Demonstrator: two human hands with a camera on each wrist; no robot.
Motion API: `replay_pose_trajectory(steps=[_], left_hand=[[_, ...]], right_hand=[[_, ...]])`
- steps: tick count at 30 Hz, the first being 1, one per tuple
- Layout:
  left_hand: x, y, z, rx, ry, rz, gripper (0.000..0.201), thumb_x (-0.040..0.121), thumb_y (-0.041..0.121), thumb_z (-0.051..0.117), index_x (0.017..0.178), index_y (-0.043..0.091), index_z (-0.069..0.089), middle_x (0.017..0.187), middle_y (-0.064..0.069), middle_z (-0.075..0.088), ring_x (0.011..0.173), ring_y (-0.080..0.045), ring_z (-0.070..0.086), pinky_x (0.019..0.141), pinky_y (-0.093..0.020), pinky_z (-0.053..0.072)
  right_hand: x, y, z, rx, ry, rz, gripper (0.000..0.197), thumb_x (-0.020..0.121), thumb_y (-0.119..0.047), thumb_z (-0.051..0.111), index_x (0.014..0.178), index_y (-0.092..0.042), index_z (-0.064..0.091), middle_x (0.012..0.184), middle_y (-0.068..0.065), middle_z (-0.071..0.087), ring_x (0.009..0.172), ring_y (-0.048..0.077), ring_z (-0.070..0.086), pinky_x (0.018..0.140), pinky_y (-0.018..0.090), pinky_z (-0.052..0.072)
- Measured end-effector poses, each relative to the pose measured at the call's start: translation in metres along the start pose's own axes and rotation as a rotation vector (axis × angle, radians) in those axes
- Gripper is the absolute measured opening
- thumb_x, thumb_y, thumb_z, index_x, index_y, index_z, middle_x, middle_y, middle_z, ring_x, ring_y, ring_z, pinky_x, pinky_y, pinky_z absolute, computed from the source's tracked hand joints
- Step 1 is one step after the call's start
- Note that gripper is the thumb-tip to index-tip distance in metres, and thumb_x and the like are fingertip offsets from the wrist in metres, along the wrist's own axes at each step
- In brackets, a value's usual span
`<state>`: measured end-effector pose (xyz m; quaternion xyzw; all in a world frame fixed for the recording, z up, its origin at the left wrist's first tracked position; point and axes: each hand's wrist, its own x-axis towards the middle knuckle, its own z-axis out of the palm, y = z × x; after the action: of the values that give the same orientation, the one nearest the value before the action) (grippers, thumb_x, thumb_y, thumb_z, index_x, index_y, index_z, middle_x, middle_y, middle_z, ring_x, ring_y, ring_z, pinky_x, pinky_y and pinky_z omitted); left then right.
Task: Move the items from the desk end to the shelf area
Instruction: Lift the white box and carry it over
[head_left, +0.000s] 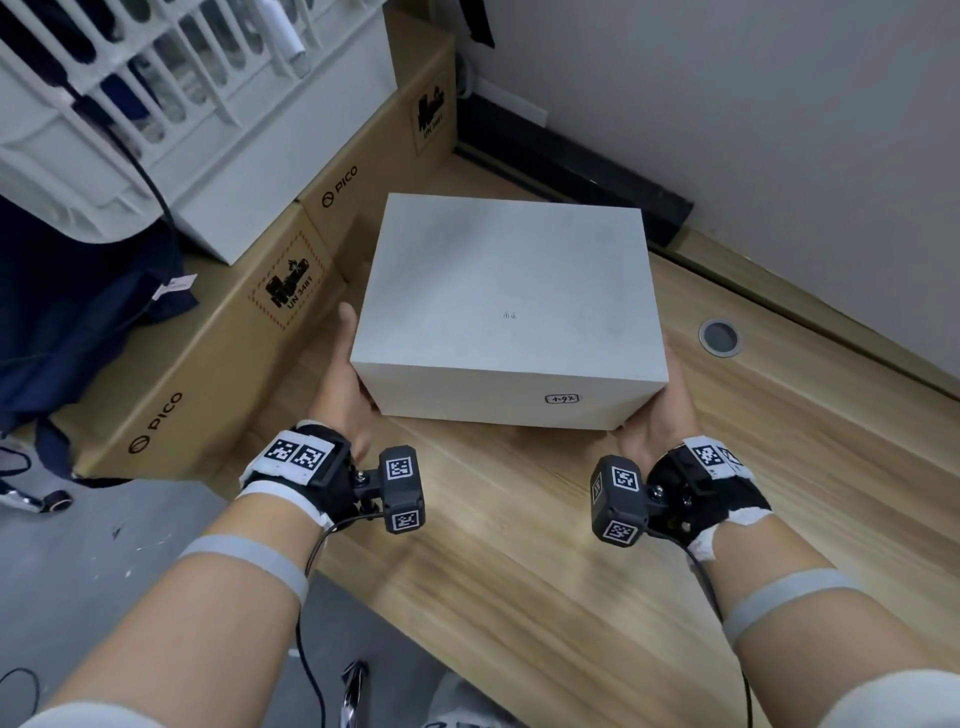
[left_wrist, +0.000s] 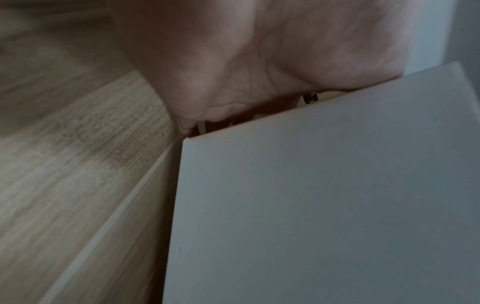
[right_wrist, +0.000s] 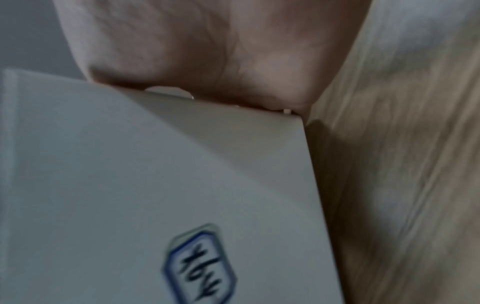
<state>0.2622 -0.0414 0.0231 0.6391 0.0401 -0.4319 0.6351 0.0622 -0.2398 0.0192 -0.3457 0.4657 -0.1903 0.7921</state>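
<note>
A plain white box (head_left: 509, 291) with a small handwritten label (head_left: 562, 399) on its near side is at the left end of the wooden desk (head_left: 519, 545). My left hand (head_left: 343, 379) grips its left side, thumb lying up along the edge. My right hand (head_left: 657, 421) grips the right side near the lower corner. Most fingers of both hands are hidden behind or under the box. The left wrist view shows the palm (left_wrist: 259, 61) against the box (left_wrist: 324, 195). In the right wrist view the palm (right_wrist: 207, 51) meets the box (right_wrist: 130, 164) above the label (right_wrist: 200, 265).
Brown PICO cardboard boxes (head_left: 218, 332) line the desk's left side, with a white slatted crate (head_left: 156, 104) on them and dark blue cloth (head_left: 78, 312) hanging over. A round cable hole (head_left: 719, 338) lies right of the box. The wall (head_left: 779, 130) bounds the far side.
</note>
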Motion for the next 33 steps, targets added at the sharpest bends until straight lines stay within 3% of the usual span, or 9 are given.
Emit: replay_pose_trajectory(steps=[4, 11, 13, 16, 18, 23, 26, 28, 33], left_hand=[[-0.007, 0.002, 0.001, -0.073, 0.001, 0.019, 0.07, 0.084, 0.084, 0.021, 0.119, 0.042, 0.065, 0.124, 0.006, 0.071, 0.122, -0.017, 0.061, 0.111, -0.049, 0.039], [-0.007, -0.001, -0.003, -0.048, -0.047, 0.023, 0.059, 0.089, 0.075, 0.039, 0.132, 0.039, 0.058, 0.128, 0.004, 0.069, 0.124, -0.021, 0.06, 0.106, -0.052, 0.042], [-0.005, -0.002, -0.005, -0.024, -0.038, 0.023, 0.063, 0.085, 0.075, 0.047, 0.135, 0.038, 0.056, 0.129, 0.002, 0.068, 0.124, -0.024, 0.059, 0.102, -0.05, 0.045], [-0.004, -0.002, -0.009, 0.009, -0.063, -0.018, 0.071, 0.076, 0.08, 0.051, 0.134, 0.038, 0.057, 0.129, 0.0, 0.068, 0.124, -0.026, 0.059, 0.099, -0.048, 0.048], [-0.004, -0.001, -0.011, 0.017, -0.088, -0.062, 0.077, 0.071, 0.083, 0.056, 0.133, 0.038, 0.058, 0.132, -0.004, 0.065, 0.123, -0.028, 0.059, 0.098, -0.048, 0.049], [-0.007, 0.002, -0.015, 0.036, -0.106, -0.097, 0.083, 0.069, 0.091, 0.046, 0.133, 0.039, 0.059, 0.132, -0.004, 0.065, 0.125, -0.029, 0.058, 0.104, -0.051, 0.045], [-0.013, -0.001, -0.018, 0.05, -0.152, -0.127, 0.083, 0.072, 0.093, 0.033, 0.132, 0.042, 0.059, 0.132, -0.001, 0.066, 0.123, -0.024, 0.06, 0.101, -0.047, 0.048], [-0.019, -0.006, -0.02, 0.051, -0.161, -0.143, 0.077, 0.078, 0.087, 0.038, 0.133, 0.038, 0.058, 0.13, -0.001, 0.067, 0.12, -0.022, 0.063, 0.096, -0.044, 0.05], [-0.035, -0.013, -0.012, -0.108, -0.106, -0.173, 0.066, 0.081, 0.059, 0.066, 0.135, 0.023, 0.055, 0.131, -0.012, 0.064, 0.116, -0.032, 0.063, 0.072, -0.044, 0.059]], right_hand=[[-0.004, 0.006, -0.008, 0.102, -0.049, 0.016, 0.055, 0.089, -0.069, 0.044, 0.127, -0.033, 0.063, 0.124, -0.003, 0.069, 0.094, 0.017, 0.062, 0.056, 0.026, 0.05], [-0.008, 0.011, -0.018, 0.163, -0.19, 0.018, 0.062, 0.088, -0.075, 0.035, 0.123, -0.035, 0.066, 0.132, 0.001, 0.065, 0.126, 0.03, 0.056, 0.106, 0.051, 0.037], [-0.007, 0.013, -0.022, 0.153, -0.227, 0.033, 0.068, 0.082, -0.079, 0.043, 0.127, -0.033, 0.064, 0.134, 0.0, 0.063, 0.111, 0.034, 0.057, 0.102, 0.047, 0.036], [-0.004, 0.009, -0.025, 0.103, -0.231, 0.062, 0.074, 0.063, -0.082, 0.063, 0.12, -0.035, 0.069, 0.125, -0.001, 0.062, 0.081, 0.026, 0.037, 0.075, 0.033, 0.03], [-0.003, 0.003, -0.028, 0.107, -0.235, 0.105, 0.076, 0.063, -0.081, 0.065, 0.122, -0.034, 0.068, 0.129, 0.002, 0.06, 0.092, 0.028, 0.04, 0.069, 0.032, 0.019], [-0.008, -0.003, -0.034, 0.079, -0.253, 0.172, 0.088, 0.067, -0.078, 0.062, 0.14, -0.03, 0.053, 0.151, 0.009, 0.046, 0.116, 0.032, 0.053, 0.074, 0.036, 0.047], [-0.015, 0.005, -0.036, 0.122, -0.26, 0.197, 0.092, 0.066, -0.067, 0.074, 0.143, -0.023, 0.049, 0.134, 0.01, 0.051, 0.076, 0.023, 0.062, 0.062, 0.029, 0.048], [-0.02, 0.009, -0.033, 0.195, -0.229, 0.183, 0.071, 0.08, -0.059, 0.064, 0.139, -0.02, 0.053, 0.121, 0.007, 0.056, 0.062, 0.017, 0.057, 0.056, 0.023, 0.04], [-0.041, 0.008, -0.033, 0.207, -0.107, 0.163, 0.049, 0.084, -0.053, 0.055, 0.126, -0.027, 0.06, 0.121, 0.003, 0.061, 0.093, 0.024, 0.064, 0.061, 0.029, 0.056]])
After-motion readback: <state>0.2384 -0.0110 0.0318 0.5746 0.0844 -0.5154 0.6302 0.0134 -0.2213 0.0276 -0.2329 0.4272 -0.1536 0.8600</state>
